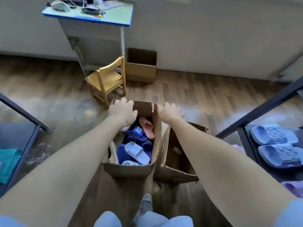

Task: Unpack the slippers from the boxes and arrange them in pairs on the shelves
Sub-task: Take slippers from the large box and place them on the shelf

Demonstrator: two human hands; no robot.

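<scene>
An open cardboard box (131,168) stands on the floor in front of me, holding several slippers: a pink one (147,127), dark blue ones (136,132) and a pale lilac one (136,152). My left hand (122,110) grips the box's far left corner flap. My right hand (171,111) grips the top of the box's right flap. A second open box (177,173) sits right beside it, its inside mostly hidden by my right arm. Two quilted blue slippers (275,145) lie as a pair on the dark shelf (242,133) at the right.
A small wooden chair (106,79) and a third open box (141,69) stand by the far wall under a blue-edged desk (88,15). Another dark shelf frame (23,136) is at the left. A purple slipper (293,187) shows at the lower right. My foot (145,203) is near the box.
</scene>
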